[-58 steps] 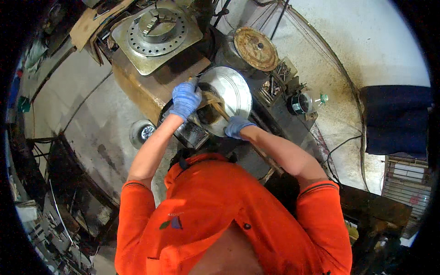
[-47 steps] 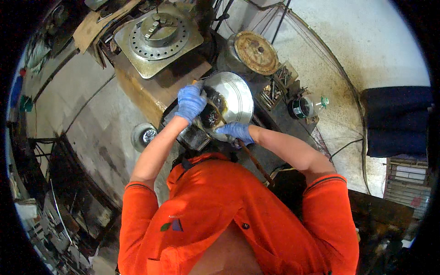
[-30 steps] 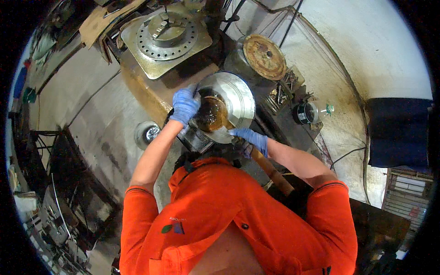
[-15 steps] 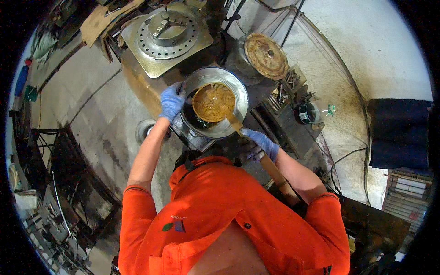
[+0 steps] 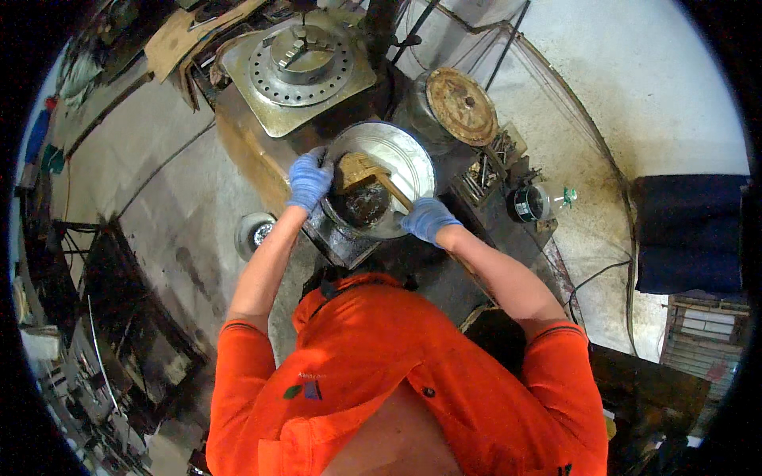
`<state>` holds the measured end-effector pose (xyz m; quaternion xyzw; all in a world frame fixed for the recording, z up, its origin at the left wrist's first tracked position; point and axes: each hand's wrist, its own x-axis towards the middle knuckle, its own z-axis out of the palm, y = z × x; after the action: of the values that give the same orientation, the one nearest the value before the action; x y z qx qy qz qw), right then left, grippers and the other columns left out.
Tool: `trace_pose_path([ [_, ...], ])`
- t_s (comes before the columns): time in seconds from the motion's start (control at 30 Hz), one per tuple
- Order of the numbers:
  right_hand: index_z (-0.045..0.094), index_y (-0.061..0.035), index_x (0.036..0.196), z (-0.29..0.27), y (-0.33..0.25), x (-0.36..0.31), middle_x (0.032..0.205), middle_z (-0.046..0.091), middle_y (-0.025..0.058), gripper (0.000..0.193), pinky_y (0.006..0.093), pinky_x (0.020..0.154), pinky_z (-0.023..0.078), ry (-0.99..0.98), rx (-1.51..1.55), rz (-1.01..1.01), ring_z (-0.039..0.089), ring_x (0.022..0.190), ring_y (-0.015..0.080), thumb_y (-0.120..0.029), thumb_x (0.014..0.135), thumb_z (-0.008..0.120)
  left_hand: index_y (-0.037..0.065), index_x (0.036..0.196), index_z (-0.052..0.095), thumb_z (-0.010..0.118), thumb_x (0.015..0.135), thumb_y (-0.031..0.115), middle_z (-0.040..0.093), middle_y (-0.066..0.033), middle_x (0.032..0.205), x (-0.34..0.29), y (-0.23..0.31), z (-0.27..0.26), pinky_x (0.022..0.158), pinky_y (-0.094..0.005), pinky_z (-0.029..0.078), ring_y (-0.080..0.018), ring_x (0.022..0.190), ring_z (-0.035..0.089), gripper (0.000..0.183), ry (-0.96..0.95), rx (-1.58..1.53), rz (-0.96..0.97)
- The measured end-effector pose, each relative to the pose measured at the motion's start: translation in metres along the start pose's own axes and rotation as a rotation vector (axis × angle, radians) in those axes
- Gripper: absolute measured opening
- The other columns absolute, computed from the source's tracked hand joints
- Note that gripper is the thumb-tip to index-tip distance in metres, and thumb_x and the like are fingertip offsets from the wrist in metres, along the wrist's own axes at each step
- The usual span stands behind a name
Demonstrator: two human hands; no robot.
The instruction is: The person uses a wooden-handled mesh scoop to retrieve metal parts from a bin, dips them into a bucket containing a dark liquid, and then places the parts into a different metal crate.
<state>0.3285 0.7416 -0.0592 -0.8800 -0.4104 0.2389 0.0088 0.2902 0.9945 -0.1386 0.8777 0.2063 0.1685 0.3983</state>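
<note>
At the left of the basin (image 5: 411, 157), left hand (image 5: 309, 179) clutches its rim, right hand (image 5: 429, 220) wraps the scoop handle (image 5: 395, 191): tilt gently!

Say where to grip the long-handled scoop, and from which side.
Likely the handle, from the lower right, where the right hand grips it: the scoop's broad head sits inside the basin, while the narrow, straight handle slants out toward that side.

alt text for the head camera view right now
A gloved right hand holds a long-handled brown tool at a metal basin of dark liquid; the gloved left hand grips its rim. A round metal chuck sits beyond.
</note>
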Motion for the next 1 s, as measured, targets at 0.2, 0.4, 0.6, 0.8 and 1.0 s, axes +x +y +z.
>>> trace_pose_path([
  [0.2,0.064,0.0003,0.073,0.044,0.011,0.012,0.077,0.060,0.0235,0.034,0.0432,0.064,0.046,0.105,0.113,0.124,0.059,0.071,0.0370,-0.032,0.072,0.054,0.008,0.100,0.063,0.057,0.073,0.020,0.062,-0.0186,0.092,0.005,0.036,0.009,0.076,-0.0394,0.047,-0.0337,0.085,0.060,0.030,-0.011,0.028,0.108],
  [0.4,0.063,0.0003,0.069,0.011,0.008,0.008,0.065,0.059,0.0211,0.040,0.0433,0.060,0.046,0.066,0.067,0.210,0.059,0.065,0.0360,-0.038,0.077,0.052,0.008,0.103,0.062,0.056,0.073,0.017,0.062,-0.0186,0.092,0.005,0.025,0.009,0.075,-0.0397,0.048,-0.0335,0.085,0.060,0.032,-0.039,0.053,0.143],
  [0.6,0.064,0.0000,0.080,0.032,0.000,0.012,0.088,0.061,0.0212,0.041,0.0405,0.071,0.047,0.017,-0.047,0.312,0.061,0.081,0.0330,-0.039,0.079,0.049,0.007,0.098,0.063,0.056,0.073,0.018,0.062,-0.0195,0.088,0.010,0.016,0.009,0.073,-0.0404,0.048,-0.0348,0.082,0.060,0.028,-0.002,-0.042,0.100],
  [0.8,0.064,0.0000,0.074,0.041,0.005,0.018,0.080,0.062,0.0212,0.035,0.0421,0.069,0.047,0.017,0.023,0.257,0.060,0.078,0.0360,-0.032,0.077,0.049,0.007,0.095,0.063,0.057,0.073,0.020,0.062,-0.0196,0.086,0.015,0.033,0.016,0.072,-0.0413,0.047,-0.0355,0.080,0.059,0.026,-0.042,-0.004,0.198],
  [1.0,0.065,-0.0006,0.080,-0.007,-0.008,-0.012,0.081,0.063,0.0206,0.034,0.0412,0.073,0.048,-0.197,0.049,0.234,0.060,0.081,0.0365,-0.030,0.076,0.049,0.009,0.100,0.062,0.057,0.073,0.019,0.061,-0.0199,0.086,0.015,0.046,0.015,0.072,-0.0420,0.047,-0.0364,0.079,0.059,0.029,-0.069,-0.005,0.270],
])
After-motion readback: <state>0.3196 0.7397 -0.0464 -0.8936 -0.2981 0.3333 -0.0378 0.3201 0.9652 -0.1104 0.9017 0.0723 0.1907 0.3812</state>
